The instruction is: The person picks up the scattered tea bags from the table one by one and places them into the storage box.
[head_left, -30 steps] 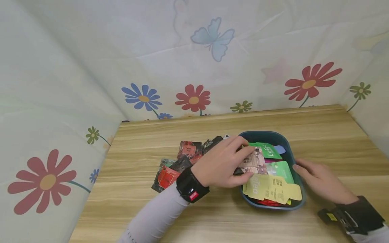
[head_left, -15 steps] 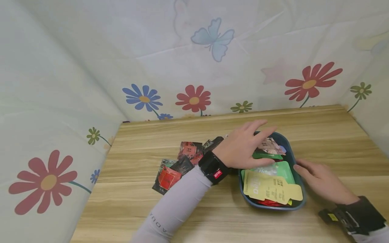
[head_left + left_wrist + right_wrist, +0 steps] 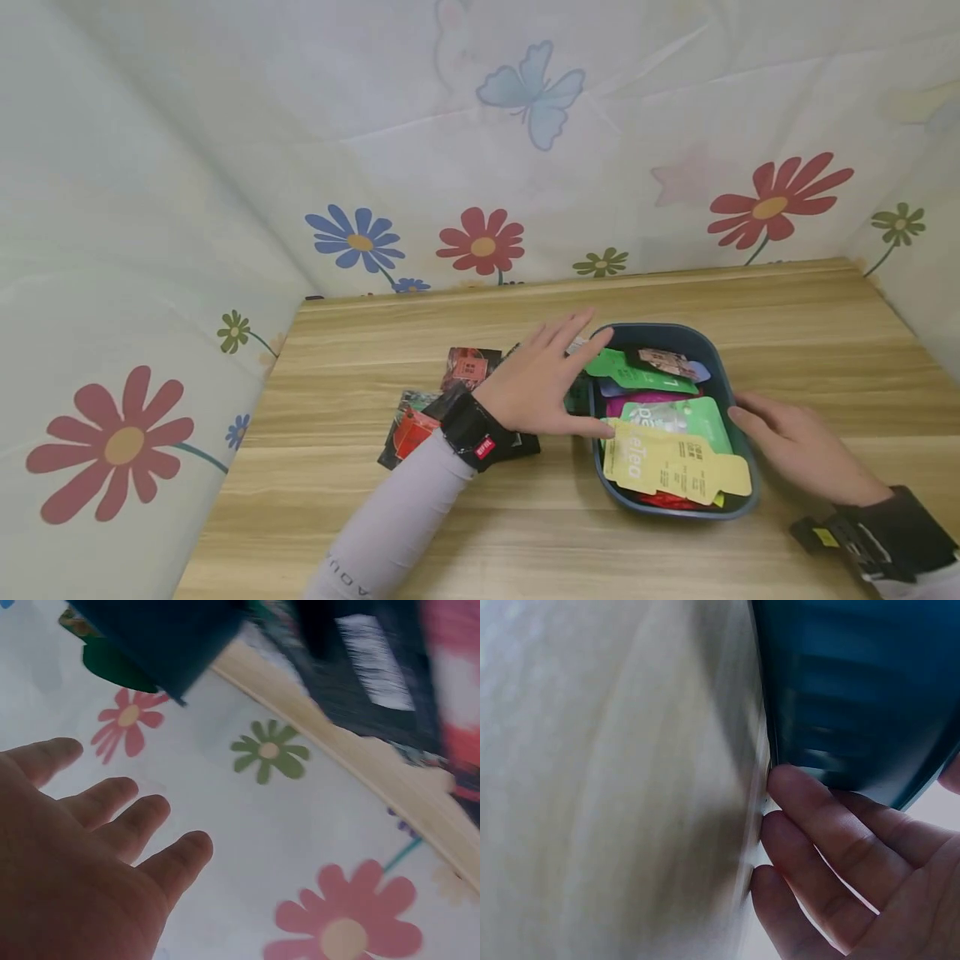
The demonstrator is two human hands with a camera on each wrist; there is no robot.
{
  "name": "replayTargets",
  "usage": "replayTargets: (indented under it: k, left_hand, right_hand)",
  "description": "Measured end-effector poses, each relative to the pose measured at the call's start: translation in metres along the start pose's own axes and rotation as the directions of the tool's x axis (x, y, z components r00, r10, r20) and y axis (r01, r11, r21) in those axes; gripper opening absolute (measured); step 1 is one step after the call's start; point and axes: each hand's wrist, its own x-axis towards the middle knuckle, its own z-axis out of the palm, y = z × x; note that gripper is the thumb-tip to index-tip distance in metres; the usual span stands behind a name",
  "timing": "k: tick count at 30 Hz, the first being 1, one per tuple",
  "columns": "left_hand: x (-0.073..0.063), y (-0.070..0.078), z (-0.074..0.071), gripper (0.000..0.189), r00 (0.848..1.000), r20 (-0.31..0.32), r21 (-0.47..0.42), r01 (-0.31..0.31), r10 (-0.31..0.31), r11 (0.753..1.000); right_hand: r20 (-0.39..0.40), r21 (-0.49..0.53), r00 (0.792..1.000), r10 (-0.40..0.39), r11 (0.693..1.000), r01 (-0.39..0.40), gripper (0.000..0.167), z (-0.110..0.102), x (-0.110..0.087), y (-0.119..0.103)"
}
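My left hand hovers over the left side of a dark blue bin, fingers spread and holding nothing. The left wrist view shows the same fingers apart, the bin's corner beyond them. Inside lie a small pink patterned sachet at the back, green packets and yellow packets at the front. Part of a pile of dark and red sachets is hidden beneath my left hand. My right hand rests against the bin's right side, its nearly straight fingers touching the outer wall low down.
A wood-grain table carries everything. More red and black sachets lie at the pile's left end. Behind and left of the table hangs a white cloth printed with flowers and a butterfly.
My left hand carried the pink patterned sachet to the back of the bin and let go of it. It then drew back left over the pile. My right hand stayed put.
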Motion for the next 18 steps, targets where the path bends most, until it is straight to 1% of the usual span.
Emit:
replayTargets:
  k: [3,8,10,13,16,18]
  left_hand:
    - [-0.024,-0.016,0.006,0.119,0.999,0.019,-0.004,0.035,-0.035,0.999]
    - [-0.067,-0.041,0.012,0.116,0.994,0.042,-0.033,0.105,-0.104,0.994]
    - [-0.083,-0.048,0.013,0.116,0.988,0.049,-0.048,0.151,-0.148,0.987]
    - [-0.105,-0.057,0.013,0.116,0.976,0.055,-0.049,0.215,-0.212,0.975]
    - [-0.124,-0.063,0.013,0.115,0.964,0.062,-0.055,0.262,-0.258,0.964]
    - [-0.136,-0.065,0.013,0.115,0.953,0.07,-0.057,0.298,-0.294,0.953]
  right_hand:
    - [0.012,0.001,1.0,0.01,1.0,-0.01,0.062,0.0,0.0,-0.001]
    - [-0.001,0.012,1.0,0.0,1.0,0.0,0.061,0.0,0.0,0.001]
    - [-0.008,0.015,1.0,-0.003,1.0,0.003,0.061,0.0,0.0,0.001]
    - [0.004,0.016,1.0,0.003,1.0,-0.003,0.062,0.0,0.0,0.001]
    - [0.013,0.017,1.0,0.01,1.0,-0.01,0.063,-0.001,0.0,0.0]
    - [0.017,0.014,1.0,0.012,1.0,-0.013,0.063,-0.001,0.0,0.0]
